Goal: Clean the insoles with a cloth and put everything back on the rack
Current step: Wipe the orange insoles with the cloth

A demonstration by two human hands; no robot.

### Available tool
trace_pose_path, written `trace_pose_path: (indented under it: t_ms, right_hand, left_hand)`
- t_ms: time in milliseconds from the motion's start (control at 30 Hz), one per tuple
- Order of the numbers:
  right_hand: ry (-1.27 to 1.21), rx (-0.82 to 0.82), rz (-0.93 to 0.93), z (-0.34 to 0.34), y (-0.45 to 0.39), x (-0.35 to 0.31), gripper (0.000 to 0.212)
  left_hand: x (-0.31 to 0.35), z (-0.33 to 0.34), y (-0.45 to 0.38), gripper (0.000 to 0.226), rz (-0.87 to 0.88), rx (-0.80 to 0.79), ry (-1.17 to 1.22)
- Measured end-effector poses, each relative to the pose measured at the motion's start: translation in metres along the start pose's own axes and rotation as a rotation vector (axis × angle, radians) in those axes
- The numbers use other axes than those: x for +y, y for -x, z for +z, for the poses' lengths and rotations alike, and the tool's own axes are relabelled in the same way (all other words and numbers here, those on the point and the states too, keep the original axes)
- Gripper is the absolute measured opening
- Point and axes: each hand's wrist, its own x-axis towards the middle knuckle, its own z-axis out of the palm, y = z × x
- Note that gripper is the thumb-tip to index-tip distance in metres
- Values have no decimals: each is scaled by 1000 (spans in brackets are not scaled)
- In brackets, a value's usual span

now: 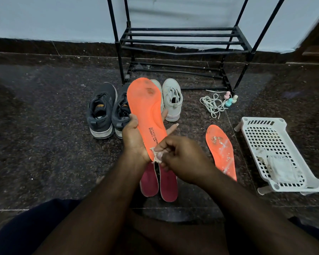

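Orange insole (145, 109) is held upright at frame centre by the left hand (134, 138), while a small pale cloth (157, 155) is pinched against its heel by the right hand (180, 157), below the black rack (182, 41).

Background stuff: a tangle of white laces (213, 105) lies on the dark speckled stone floor (44, 144), right beside three little pastel bottles (230, 99) in pink, teal and pale green, which sit near the black frame's front right leg. Behind it all runs a pale blue wall (53, 17) with a dark stone skirting (53, 46) along the bottom.
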Motion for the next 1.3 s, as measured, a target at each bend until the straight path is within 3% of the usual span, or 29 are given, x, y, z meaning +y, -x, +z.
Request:
trace_pose_path:
  t_ms: [133, 267, 400, 533, 633, 867, 1033, 1200, 1300]
  right_hand:
    - [-115, 205, -67, -22, -13, 2, 19]
    - [-87, 353, -52, -37, -26, 9, 13]
    - [-72, 339, -15, -39, -30, 17, 12]
    - [-66, 148, 13, -41, -25, 20, 21]
    - [115, 26, -23, -41, -20, 17, 18]
    - [327, 391, -159, -35, -26, 16, 18]
    - [457, 214, -144, -5, -25, 16, 18]
    - [373, 480, -126, -35, -37, 25, 14]
    - [379, 416, -126, -29, -38, 27, 14]
  left_hand:
    - [-5, 1, 4, 84, -84, 50, -86]
    - [-24, 5, 13, 73, -128, 51, -123]
    - [-31, 9, 20, 59, -162, -13, -153]
    - [-19, 9, 19, 53, -150, -38, -204]
    - [-15, 6, 15, 59, -195, -16, -230]
    - [-25, -2, 9, 56, -222, 5, -201]
    - [-32, -8, 8, 52, -252, 32, -231]
    - [-38, -11, 8, 55, -252, 40, -223]
    - [-39, -11, 9, 55, -265, 37, -223]
